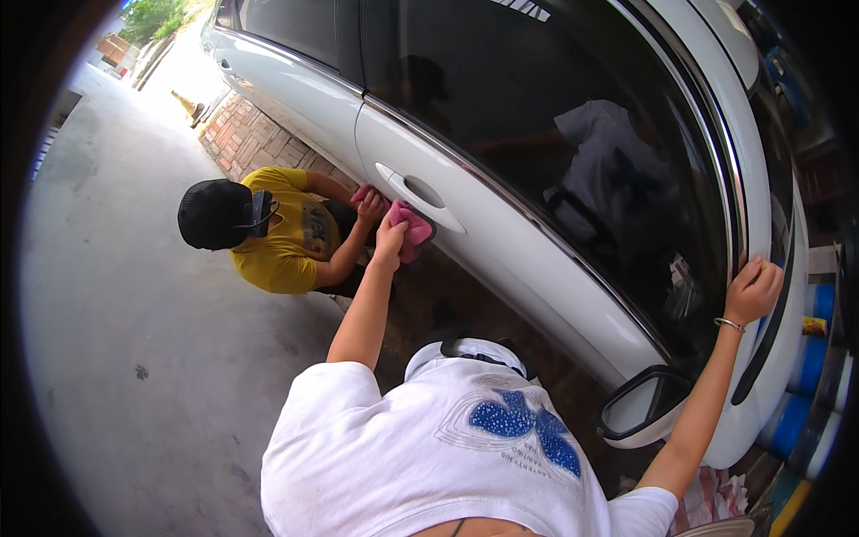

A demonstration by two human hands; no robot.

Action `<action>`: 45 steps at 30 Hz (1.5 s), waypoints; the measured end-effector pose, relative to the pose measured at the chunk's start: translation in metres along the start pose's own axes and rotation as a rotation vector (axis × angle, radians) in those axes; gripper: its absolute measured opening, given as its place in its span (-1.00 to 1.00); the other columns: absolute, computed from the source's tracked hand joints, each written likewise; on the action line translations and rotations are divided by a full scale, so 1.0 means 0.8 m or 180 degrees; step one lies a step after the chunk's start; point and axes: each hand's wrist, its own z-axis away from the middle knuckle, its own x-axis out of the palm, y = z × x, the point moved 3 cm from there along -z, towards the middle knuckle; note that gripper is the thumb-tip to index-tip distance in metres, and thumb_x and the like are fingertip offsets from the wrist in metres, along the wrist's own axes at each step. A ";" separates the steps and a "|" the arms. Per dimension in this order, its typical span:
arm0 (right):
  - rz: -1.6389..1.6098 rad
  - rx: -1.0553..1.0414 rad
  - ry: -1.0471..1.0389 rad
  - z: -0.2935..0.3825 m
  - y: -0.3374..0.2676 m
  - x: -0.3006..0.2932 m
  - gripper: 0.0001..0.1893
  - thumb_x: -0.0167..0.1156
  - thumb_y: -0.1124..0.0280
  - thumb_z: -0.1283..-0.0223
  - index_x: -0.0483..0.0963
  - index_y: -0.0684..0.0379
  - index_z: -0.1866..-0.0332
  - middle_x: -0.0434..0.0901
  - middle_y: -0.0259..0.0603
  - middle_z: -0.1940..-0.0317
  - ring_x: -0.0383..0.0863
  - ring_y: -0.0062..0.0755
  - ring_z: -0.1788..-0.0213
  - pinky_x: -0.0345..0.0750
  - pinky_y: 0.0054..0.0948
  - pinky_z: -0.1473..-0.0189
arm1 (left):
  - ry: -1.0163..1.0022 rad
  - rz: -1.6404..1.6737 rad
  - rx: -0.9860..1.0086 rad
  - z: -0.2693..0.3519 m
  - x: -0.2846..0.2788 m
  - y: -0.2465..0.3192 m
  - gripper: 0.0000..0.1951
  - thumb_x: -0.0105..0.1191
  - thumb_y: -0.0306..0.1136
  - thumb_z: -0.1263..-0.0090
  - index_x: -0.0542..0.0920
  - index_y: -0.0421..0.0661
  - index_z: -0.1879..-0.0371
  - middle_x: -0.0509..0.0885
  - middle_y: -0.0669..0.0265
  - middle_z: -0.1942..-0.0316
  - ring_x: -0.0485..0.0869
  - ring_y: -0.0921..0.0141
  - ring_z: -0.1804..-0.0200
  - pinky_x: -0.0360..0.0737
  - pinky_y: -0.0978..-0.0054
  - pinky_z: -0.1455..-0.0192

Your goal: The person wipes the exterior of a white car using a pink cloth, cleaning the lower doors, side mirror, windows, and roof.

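Observation:
My left hand (390,236) grips a pink cloth (413,231) with a dark edge, just below the door handle (421,199) of a white car. Part of the cloth lies close to the white door panel (510,241); contact cannot be told. Wearing a silver bangle (729,325), my right hand (755,290) is at the front windscreen pillar (750,201), fingers curled. Whether anything is inside those fingers is hidden. Below that arm sits the side mirror (641,409), with the dark side window (570,168) between my hands.
A co-worker (282,231) in a yellow shirt and black cap, with a head-mounted device, holds another pink cloth (362,194) by the door. Blue and white containers (798,396) stand beyond the car's front. Concrete floor (154,335) stretches left; brick paving (258,134) lies alongside the rear.

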 end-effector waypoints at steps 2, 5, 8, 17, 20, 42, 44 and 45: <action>0.0100 0.0022 -0.0120 0.004 0.009 0.000 -0.76 0.05 0.33 -0.39 0.43 0.16 0.43 0.48 -0.21 0.45 0.53 -0.25 0.36 0.53 -0.36 0.32 | -0.0492 -0.0897 0.0133 -0.007 0.025 -0.019 -0.37 -0.03 -0.60 -0.22 0.37 -0.04 -0.37 0.54 0.20 -0.12 0.57 0.28 -0.07 0.48 0.41 -0.21; 0.0109 0.0010 -0.0084 0.008 0.006 0.009 -0.75 0.04 0.32 -0.39 0.43 0.17 0.43 0.48 -0.21 0.44 0.54 -0.25 0.35 0.53 -0.37 0.32 | 0.0073 -0.0951 0.0404 0.001 0.039 -0.044 -0.28 0.00 -0.55 -0.23 0.24 0.10 -0.46 0.15 0.10 -0.30 0.19 0.19 -0.36 0.23 0.33 -0.41; 0.0197 0.0050 -0.0141 0.011 0.014 0.011 -0.74 0.03 0.29 -0.40 0.44 0.17 0.41 0.49 -0.20 0.44 0.54 -0.24 0.34 0.54 -0.36 0.33 | 0.0350 -0.1063 0.0551 -0.003 0.044 -0.061 -0.22 0.01 -0.54 -0.24 0.14 0.19 -0.50 0.12 0.09 -0.29 0.20 0.15 -0.35 0.23 0.32 -0.42; 0.0276 -0.0079 -0.0211 0.028 0.048 0.018 -0.73 0.03 0.28 -0.41 0.48 0.21 0.39 0.50 -0.20 0.44 0.53 -0.20 0.37 0.50 -0.31 0.36 | -0.0185 -0.2254 0.1082 0.012 0.045 -0.065 -0.34 0.05 -0.47 -0.24 0.29 0.13 -0.40 0.18 -0.07 -0.30 0.26 -0.07 -0.33 0.30 0.14 -0.38; 0.0262 0.0015 -0.0207 0.028 0.042 0.018 -0.71 0.02 0.26 -0.42 0.49 0.22 0.38 0.51 -0.18 0.43 0.54 -0.16 0.35 0.50 -0.28 0.34 | -0.0349 -0.2139 0.1054 0.034 0.051 -0.065 -0.37 0.04 -0.46 -0.25 0.31 0.13 -0.38 0.23 -0.07 -0.28 0.27 -0.06 -0.33 0.31 0.15 -0.37; 0.0027 0.0168 -0.0514 0.031 0.031 0.047 -0.72 -0.03 0.34 -0.46 0.46 0.34 0.31 0.46 -0.05 0.37 0.51 -0.05 0.25 0.46 -0.18 0.20 | 0.0435 -0.1068 -0.0375 0.133 -0.229 -0.204 -0.71 -0.05 -0.34 -0.32 0.62 0.07 0.02 0.67 0.21 0.02 0.64 0.24 -0.05 0.53 0.33 -0.14; 0.0117 0.0223 -0.0400 0.025 0.026 0.011 -0.72 -0.02 0.34 -0.46 0.45 0.33 0.30 0.45 -0.05 0.36 0.50 -0.04 0.25 0.45 -0.18 0.19 | 0.0881 -0.2067 -0.1049 0.167 -0.193 -0.145 -0.62 -0.03 -0.18 -0.33 0.57 0.12 -0.12 0.61 0.06 -0.11 0.57 0.06 -0.18 0.47 0.20 -0.26; -0.0120 0.0299 -0.0360 0.015 0.018 0.015 -0.73 -0.02 0.33 -0.46 0.45 0.33 0.30 0.44 -0.05 0.36 0.49 -0.04 0.25 0.45 -0.18 0.19 | 0.1305 -0.2370 -0.1265 0.191 -0.244 -0.182 -0.53 -0.01 -0.11 -0.33 0.49 0.08 -0.22 0.57 -0.05 -0.14 0.54 -0.01 -0.20 0.45 0.15 -0.28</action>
